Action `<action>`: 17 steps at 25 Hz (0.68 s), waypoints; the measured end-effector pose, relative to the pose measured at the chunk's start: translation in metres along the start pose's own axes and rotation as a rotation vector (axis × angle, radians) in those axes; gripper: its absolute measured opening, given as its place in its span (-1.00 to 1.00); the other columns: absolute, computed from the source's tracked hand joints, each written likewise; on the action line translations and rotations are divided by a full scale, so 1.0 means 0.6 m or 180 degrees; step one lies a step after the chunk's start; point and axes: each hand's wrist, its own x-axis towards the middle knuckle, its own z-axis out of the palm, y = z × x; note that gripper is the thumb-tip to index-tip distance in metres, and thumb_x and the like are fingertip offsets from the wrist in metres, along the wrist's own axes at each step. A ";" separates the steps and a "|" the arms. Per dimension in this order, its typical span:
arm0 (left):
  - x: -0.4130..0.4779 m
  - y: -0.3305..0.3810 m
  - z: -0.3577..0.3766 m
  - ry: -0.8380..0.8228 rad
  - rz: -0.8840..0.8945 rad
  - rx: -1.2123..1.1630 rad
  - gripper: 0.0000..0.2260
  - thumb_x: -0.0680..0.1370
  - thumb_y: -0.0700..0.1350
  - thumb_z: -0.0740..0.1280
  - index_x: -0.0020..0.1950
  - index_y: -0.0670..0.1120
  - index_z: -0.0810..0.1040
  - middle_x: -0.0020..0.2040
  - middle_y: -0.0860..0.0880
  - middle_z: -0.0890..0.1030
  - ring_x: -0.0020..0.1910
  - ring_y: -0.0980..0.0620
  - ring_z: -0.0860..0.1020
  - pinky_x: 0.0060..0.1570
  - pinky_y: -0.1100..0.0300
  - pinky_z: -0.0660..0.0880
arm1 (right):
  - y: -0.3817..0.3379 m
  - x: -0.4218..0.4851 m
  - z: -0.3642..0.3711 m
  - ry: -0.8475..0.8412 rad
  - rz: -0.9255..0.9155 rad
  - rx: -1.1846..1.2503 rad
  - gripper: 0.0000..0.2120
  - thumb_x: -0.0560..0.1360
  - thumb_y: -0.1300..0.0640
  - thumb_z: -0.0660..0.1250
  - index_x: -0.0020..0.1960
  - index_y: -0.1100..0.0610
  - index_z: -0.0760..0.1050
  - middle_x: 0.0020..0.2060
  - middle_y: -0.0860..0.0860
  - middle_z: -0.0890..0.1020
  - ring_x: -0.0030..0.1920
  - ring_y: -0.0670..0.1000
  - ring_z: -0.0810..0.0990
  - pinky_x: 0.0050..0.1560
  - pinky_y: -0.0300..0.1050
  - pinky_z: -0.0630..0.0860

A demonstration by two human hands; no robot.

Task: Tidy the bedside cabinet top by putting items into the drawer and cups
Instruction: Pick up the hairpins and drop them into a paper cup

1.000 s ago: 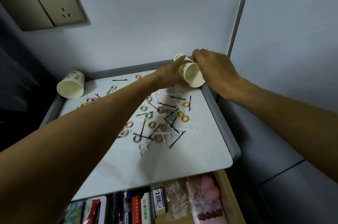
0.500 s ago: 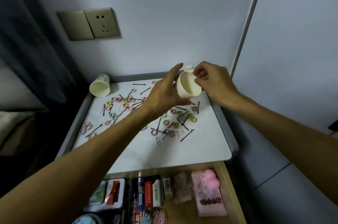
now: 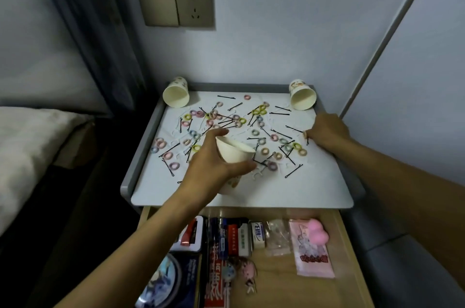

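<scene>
White cabinet top (image 3: 289,189), hairpins (image 3: 293,171) strewn; left grip (image 3: 208,169) holds cup (image 3: 234,153), right grip (image 3: 328,132) pinches ring (image 3: 305,134).

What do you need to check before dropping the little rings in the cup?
1. Left hand grips the cup: ok.
2. Cup mouth faces up: ok, slightly tilted.
3. Right hand pinches a small item: ok; what it is, cannot tell.
4. Back-left cup and back-right cup upright: not ok, both lie on their sides.
5. Drawer open: ok.
6. Cabinet top tidy: not ok, hair rings and hairpins lie scattered.
</scene>
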 end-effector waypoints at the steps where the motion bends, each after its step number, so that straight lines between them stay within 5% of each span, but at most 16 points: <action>1: 0.003 -0.004 -0.002 -0.0013 -0.0009 -0.0055 -0.27 0.33 -0.01 0.59 0.40 0.13 0.30 0.15 0.05 0.53 0.04 0.01 0.58 -0.01 0.03 0.62 | -0.002 0.004 0.005 0.0040 0.0031 -0.0107 -0.79 0.53 0.07 0.37 0.01 0.22 0.49 0.05 0.21 0.60 -0.07 0.18 0.56 -0.17 -0.06 0.45; 7: 0.003 -0.011 -0.023 -0.0026 -0.0094 -0.0259 -0.31 0.34 -0.02 0.58 0.38 0.11 0.32 0.13 0.04 0.53 0.03 0.02 0.56 -0.02 0.06 0.60 | -0.010 0.004 0.015 0.0001 0.0083 -0.0920 -0.83 0.59 0.25 0.16 0.07 0.24 0.51 0.05 0.17 0.60 0.04 0.18 0.58 -0.13 -0.07 0.42; 12: 0.009 -0.011 -0.036 0.0013 -0.0106 -0.0362 -0.31 0.33 -0.02 0.59 0.37 0.10 0.33 0.13 0.02 0.54 0.02 0.01 0.57 -0.02 0.03 0.60 | -0.012 0.022 0.002 0.0194 -0.0815 -0.0882 -0.90 0.60 0.23 0.14 -0.05 0.22 0.39 -0.12 0.19 0.56 -0.21 0.13 0.49 -0.26 -0.04 0.40; 17: 0.021 -0.010 -0.040 0.0039 -0.0162 -0.0486 -0.33 0.33 0.00 0.59 0.34 0.12 0.33 0.11 0.02 0.55 0.01 0.02 0.58 0.00 0.00 0.61 | -0.023 0.045 0.019 0.0121 -0.1553 -0.0923 -0.91 0.53 0.22 0.27 0.02 0.19 0.49 -0.12 0.16 0.61 -0.15 0.16 0.57 -0.22 -0.03 0.49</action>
